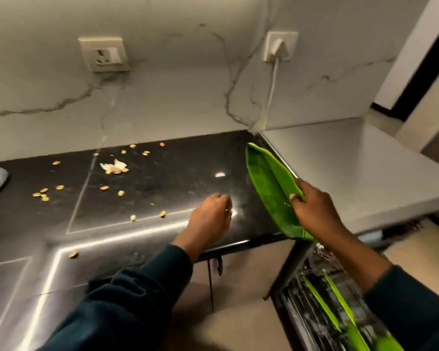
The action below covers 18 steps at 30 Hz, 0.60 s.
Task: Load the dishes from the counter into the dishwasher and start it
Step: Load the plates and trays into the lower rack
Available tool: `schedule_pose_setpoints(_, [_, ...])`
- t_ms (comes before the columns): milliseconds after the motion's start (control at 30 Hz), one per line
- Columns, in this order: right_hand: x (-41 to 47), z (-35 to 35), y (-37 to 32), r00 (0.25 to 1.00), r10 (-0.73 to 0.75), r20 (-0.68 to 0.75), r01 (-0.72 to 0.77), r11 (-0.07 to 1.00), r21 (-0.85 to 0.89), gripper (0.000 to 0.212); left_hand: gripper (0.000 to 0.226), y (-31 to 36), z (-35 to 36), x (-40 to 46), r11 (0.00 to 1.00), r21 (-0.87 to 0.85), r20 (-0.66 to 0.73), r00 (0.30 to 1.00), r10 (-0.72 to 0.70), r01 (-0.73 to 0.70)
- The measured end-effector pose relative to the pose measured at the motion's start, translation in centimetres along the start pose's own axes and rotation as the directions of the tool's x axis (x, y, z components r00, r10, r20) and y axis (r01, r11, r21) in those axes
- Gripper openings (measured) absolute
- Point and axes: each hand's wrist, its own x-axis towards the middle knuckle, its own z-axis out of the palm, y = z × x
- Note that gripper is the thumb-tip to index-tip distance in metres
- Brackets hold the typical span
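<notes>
My right hand (312, 211) grips a green leaf-shaped plate (271, 188), tilted above the black surface (162, 178) edge; my left hand (210, 219) rests curled on that surface, holding nothing I can see; green plates (340, 310) stand in the dishwasher rack (304, 295) below; food crumbs (114, 168) lie scattered.

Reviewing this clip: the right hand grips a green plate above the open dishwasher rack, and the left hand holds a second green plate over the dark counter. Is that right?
Not quite. The right hand does grip the green plate near the dishwasher rack, but in the head view the left hand holds no plate: its fingers are curled against the dark counter, among scattered food crumbs.
</notes>
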Motion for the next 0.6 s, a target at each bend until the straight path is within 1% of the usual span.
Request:
schedule_pose_setpoints(100, [-0.9, -3.3, 4.8, 0.997, 0.059, -0.052, -0.059, 0.998, 0.001, 0.040, 0.013, 4.6, 4.2, 0.7, 0.994, -0.013, 0.108, 0.988, 0.108, -0.107])
schedule_pose_setpoints(233, [-2.0, -7.2, 10.7, 0.989, 0.116, -0.091, -0.112, 0.993, 0.046, 0.038, 0.015, 10.1, 9.2, 1.3, 0.983, -0.054, 0.245, 0.952, 0.182, -0.174])
schedule_pose_setpoints(333, [-3.2, -10.6, 15.6, 0.979, 0.161, -0.128, -0.149, 0.984, 0.102, 0.037, 0.016, 14.5, 13.2, 1.7, 0.985, -0.050, 0.363, 0.916, 0.173, -0.167])
schedule_pose_setpoints(467, [-5.9, -15.0, 22.4, 0.942, 0.235, -0.238, -0.211, 0.970, 0.122, 0.035, 0.021, 19.4, 19.6, 1.8, 0.984, -0.018, 0.501, 0.850, 0.164, -0.179])
schedule_pose_setpoints(500, [-6.8, -15.7, 23.8, 0.929, 0.259, -0.263, -0.229, 0.963, 0.139, 0.035, 0.021, 20.2, 21.2, 1.6, 0.982, -0.018, 0.520, 0.837, 0.170, -0.188])
schedule_pose_setpoints(600, [-9.9, -17.0, 29.3, 0.868, 0.375, -0.325, -0.335, 0.926, 0.173, 0.034, 0.021, 23.2, 26.9, 0.5, 0.992, -0.020, 0.580, 0.807, 0.113, -0.125])
